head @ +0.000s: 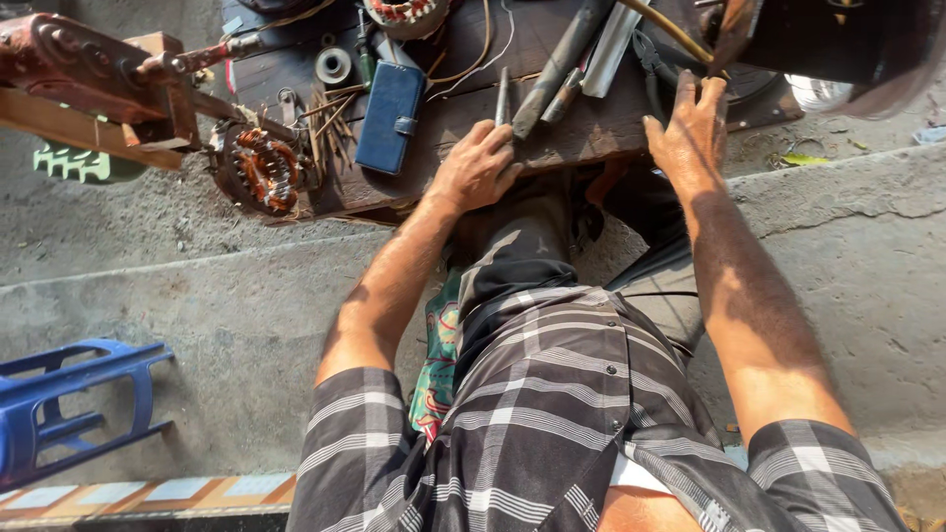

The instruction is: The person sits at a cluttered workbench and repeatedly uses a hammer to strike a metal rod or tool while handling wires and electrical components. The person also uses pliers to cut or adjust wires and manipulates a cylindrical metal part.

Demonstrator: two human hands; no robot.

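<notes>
**Hands at the Workbench Edge**

At far left, I am seeing a blue plastic stool (69, 394) standing on the concrete floor. Moving right, a motor winding (264, 169) with copper coils is lying at the board's (473, 113) left corner, and a blue phone case (390, 116) is lying flat beside it. I am resting my left hand (477, 167) on the board's near edge, fingers curled around a thin metal rod (503, 97). Further right, my right hand (688, 133) is pressing flat on the board, fingers spread, holding nothing, just beside dark pliers (650, 64).
</notes>
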